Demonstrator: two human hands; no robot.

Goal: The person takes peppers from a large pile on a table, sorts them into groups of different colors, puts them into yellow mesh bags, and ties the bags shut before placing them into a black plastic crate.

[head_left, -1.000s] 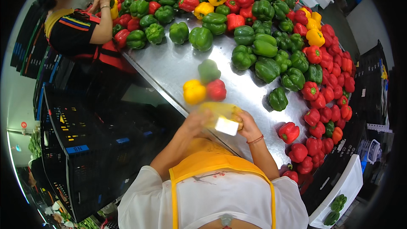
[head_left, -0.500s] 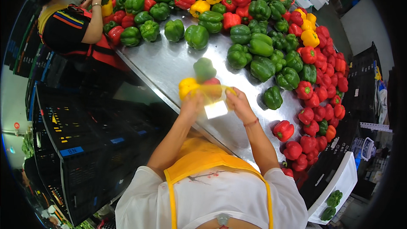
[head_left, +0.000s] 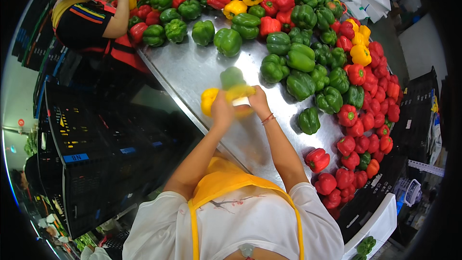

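Note:
A thin, see-through yellow bag with a white label is stretched between my hands, blurred by motion. My left hand grips its left side, fingers closed and partly hidden. My right hand pinches the right side. Just left of my left hand lies a yellow bell pepper, partly covered by that hand. Beyond the bag sits a green bell pepper on the metal table. A blurred reddish patch below the label shows through or behind the bag.
Many green bell peppers and red bell peppers are heaped along the far and right sides. At the far left a person handles peppers. Dark crates stand left of the table edge. A white box is at lower right.
The bag has tilted and bunched, so its label looks narrower. My right hand has moved up slightly, and my left hand now covers more of the yellow pepper. The whole view has shifted a little.

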